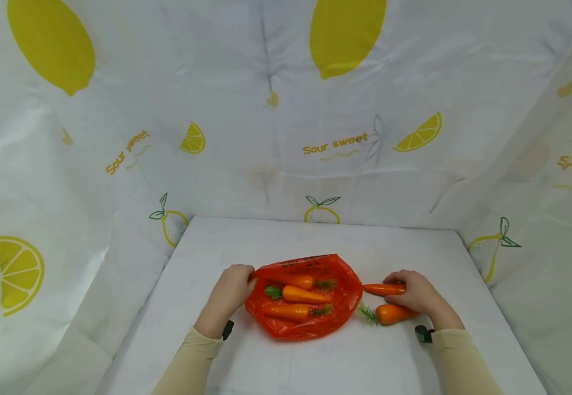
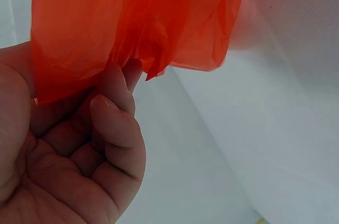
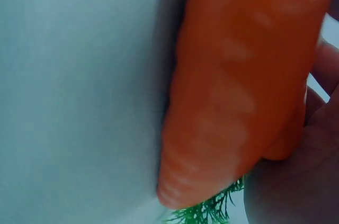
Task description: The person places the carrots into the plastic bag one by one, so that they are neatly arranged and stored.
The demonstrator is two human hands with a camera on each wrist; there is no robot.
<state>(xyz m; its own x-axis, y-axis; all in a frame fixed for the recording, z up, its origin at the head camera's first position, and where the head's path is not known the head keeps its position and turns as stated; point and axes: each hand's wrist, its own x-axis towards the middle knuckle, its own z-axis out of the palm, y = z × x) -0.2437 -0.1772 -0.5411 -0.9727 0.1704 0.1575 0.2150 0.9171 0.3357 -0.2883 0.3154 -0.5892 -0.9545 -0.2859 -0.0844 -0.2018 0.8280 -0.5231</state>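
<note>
Bag is pinched by left hand, carrot by right hand

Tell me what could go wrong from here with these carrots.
The left hand pinches the edge of the red plastic bag, so a tug might shift the three carrots lying there. The right hand grips one carrot beside a green-topped carrot, so lifting it could knock that one rolling.

You are seeing a bag of thin, glossy, crinkled plastic. In the bag and right of it, smooth carrots are shining. Beneath the bag, the tabletop is looking matt; behind the bag, the printed sheet is appearing creased, slightly shiny.
</note>
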